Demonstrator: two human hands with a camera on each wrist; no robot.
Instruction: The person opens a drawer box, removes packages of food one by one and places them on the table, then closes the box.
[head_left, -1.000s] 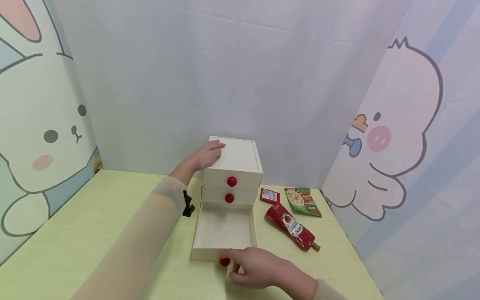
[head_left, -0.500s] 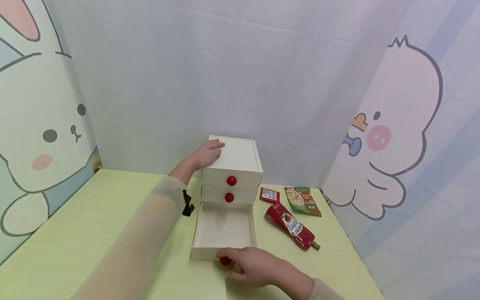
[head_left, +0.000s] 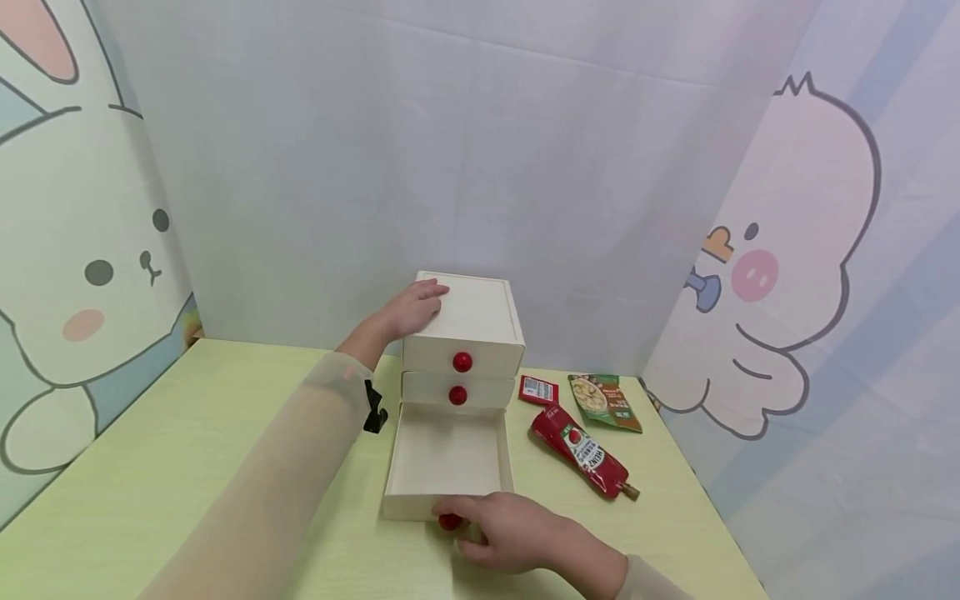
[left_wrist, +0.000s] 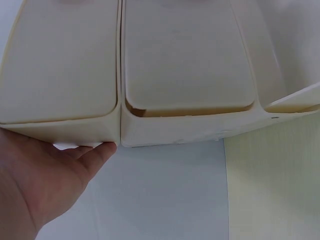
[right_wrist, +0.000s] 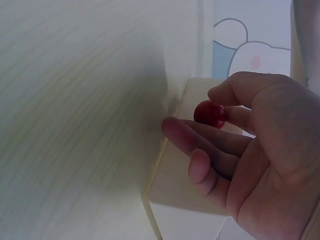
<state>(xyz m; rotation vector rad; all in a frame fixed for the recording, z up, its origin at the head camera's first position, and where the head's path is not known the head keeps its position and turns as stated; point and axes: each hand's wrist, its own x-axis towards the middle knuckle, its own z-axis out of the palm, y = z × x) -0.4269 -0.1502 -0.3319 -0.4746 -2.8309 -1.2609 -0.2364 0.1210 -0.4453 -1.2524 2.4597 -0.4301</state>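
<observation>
A small white drawer cabinet (head_left: 476,310) stands on the table, its front carrying round red knobs. Its bottom drawer (head_left: 448,454) is pulled far out, and the inside is bare. My left hand (head_left: 411,310) rests on the cabinet's top at the left edge; the left wrist view shows this hand (left_wrist: 55,172) against the cabinet's side. At the front of the drawer, my right hand (head_left: 517,533) holds the red knob (head_left: 450,522). In the right wrist view the knob (right_wrist: 207,114) sits among the thumb and curled fingers.
Right of the cabinet lie a red Heinz ketchup pouch (head_left: 583,452), a small red packet (head_left: 538,390) and a green-brown food packet (head_left: 606,402). The middle drawer (head_left: 427,389) is nearly closed beneath the top drawer (head_left: 427,357). A grey curtain (head_left: 480,167) hangs behind.
My right hand's fingers have closed in slightly around the bottom drawer's knob. The left hand and the drawer have stayed put.
</observation>
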